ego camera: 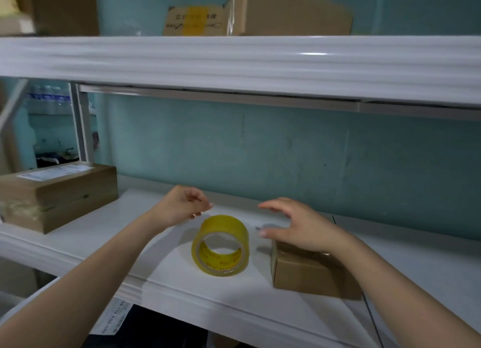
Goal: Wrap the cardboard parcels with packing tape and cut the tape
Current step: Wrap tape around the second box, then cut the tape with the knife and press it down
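Just the head view to go on, so here's what we can see. Everything sits on a white shelf in front of a teal wall, with another white shelf running across above it.

The yellow tape roll stands on its edge about mid-shelf, its open core facing us, and neither hand is touching it. The left hand hovers just behind and to the left of the roll, fingers loosely curled in toward the palm. We can't see anything held in it. The right hand is spread wide, fingers straight and apart and the thumb reaching toward the roll. It's over the small cardboard parcel, which sits just right of the roll near the shelf's front edge. We honestly can't tell if the heel of the hand rests on the parcel's top or floats above it, but the fingers aren't wrapped around anything.

Further left, well apart from the roll, a bigger cardboard parcel lies flat with a white label on top. Up on the upper shelf we can make out a couple of brown cardboard boxes, one with a yellow patch on its printed flap.
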Tool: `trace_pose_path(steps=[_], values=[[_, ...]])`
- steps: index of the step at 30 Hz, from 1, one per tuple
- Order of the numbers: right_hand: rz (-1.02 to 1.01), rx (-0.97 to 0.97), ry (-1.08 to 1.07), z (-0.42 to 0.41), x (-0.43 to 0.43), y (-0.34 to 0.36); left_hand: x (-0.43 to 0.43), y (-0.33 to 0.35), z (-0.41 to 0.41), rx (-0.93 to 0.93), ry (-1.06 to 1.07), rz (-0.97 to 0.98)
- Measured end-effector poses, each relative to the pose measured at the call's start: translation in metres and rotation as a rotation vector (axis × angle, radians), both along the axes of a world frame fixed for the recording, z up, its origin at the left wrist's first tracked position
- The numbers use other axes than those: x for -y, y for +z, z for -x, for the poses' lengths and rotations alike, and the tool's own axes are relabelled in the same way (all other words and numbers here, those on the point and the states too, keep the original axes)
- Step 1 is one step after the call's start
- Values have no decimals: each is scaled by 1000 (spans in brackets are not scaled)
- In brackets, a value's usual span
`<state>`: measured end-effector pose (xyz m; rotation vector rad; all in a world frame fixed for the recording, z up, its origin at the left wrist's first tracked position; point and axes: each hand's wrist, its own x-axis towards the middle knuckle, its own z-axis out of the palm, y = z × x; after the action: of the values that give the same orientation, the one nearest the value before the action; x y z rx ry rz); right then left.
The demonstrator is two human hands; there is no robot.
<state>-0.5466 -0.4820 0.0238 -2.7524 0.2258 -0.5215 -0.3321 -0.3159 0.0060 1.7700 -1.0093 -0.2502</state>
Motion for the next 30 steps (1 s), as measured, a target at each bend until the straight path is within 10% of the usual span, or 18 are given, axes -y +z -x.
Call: trace_pose_path(steps=[3,6,11,30], values=[[5,47,53,-34,-19,9,-24,-4,-18,223,227,54],[-1,63,115,-61,-36,15,-57,-16,-42,535,450,-285],[-29,148,166,-88,-59,20,-92,-58,-60,535,522,-698],[-391,97,140,-91,-60,19,-71,-33,-17,183,627,14]])
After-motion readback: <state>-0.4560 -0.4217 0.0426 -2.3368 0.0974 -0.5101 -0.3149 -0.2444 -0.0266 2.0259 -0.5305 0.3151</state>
